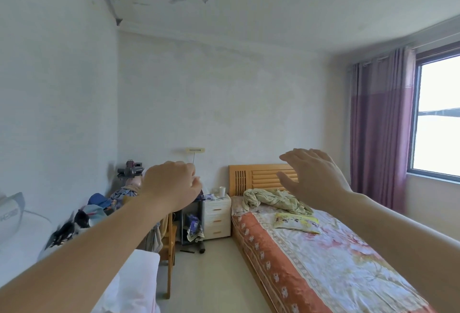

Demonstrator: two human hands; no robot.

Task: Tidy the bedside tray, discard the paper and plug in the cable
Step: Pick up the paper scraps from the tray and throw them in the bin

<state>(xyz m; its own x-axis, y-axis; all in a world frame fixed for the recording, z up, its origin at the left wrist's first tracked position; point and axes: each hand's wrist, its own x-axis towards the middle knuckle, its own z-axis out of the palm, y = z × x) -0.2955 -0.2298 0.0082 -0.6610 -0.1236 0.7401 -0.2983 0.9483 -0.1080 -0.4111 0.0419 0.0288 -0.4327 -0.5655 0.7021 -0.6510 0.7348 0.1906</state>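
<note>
Both my arms are stretched forward at chest height across the bedroom. My left hand (173, 185) is curled with the fingers closed, and nothing shows in it. My right hand (313, 175) is spread flat with the fingers apart and holds nothing. Far ahead, a white bedside cabinet (216, 215) with three drawers stands against the back wall, between a cluttered desk and the bed. On its top sit a white cup (221, 191) and some small items (210, 197) too distant to name. A wall socket plate (195, 150) with a thin cable hanging from it is above the cabinet.
A wooden bed (311, 250) with a floral cover, a crumpled green blanket (276, 199) and a pillow fills the right. At the left are a cluttered desk (119, 198), a wooden chair (169, 243) and white bedding (129, 285). Purple curtains (378, 136) and a window are at the far right.
</note>
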